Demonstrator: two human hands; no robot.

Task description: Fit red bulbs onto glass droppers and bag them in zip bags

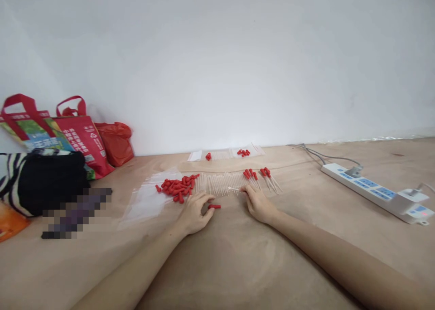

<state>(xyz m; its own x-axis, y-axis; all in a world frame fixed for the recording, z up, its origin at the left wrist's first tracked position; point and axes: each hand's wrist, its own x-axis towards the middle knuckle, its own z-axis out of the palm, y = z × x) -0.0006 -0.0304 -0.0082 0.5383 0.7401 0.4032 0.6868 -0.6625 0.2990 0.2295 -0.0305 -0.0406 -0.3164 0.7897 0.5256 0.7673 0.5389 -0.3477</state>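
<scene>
My left hand rests on the table with its fingers apart and curved, beside a single red rubber bulb that lies near its thumb and fingertips. My right hand pinches the end of a thin clear tube, which points left. Behind both hands spreads a row of thin clear tubes. A pile of red bulbs lies left of the row, partly on a clear plastic bag. At the right end, several tubes with red bulbs on them lie in two small groups.
Near the wall are flat clear bags with red bulbs and tubes. A white power strip with plugs and cables lies at the right. Shopping bags, a black bundle and a blurred dark object stand or lie at the left.
</scene>
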